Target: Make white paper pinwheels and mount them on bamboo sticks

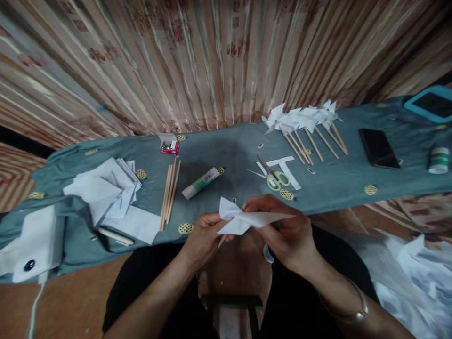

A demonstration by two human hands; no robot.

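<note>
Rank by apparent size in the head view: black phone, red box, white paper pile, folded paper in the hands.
1. White paper pile
2. Folded paper and black phone: too alike to rank; the folded paper seems nearer the camera
3. Red box

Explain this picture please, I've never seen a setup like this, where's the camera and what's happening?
There's no machine here. The camera is worn on a person's head, looking forward and down at their own bare hands. The left hand and right hand are holding folded white paper. In front, a table covered with greenish cloth carries loose paper sheets, wooden sticks, a green-and-white tube, scissors and, farther back on the right, paper pinwheels on sticks.
</note>
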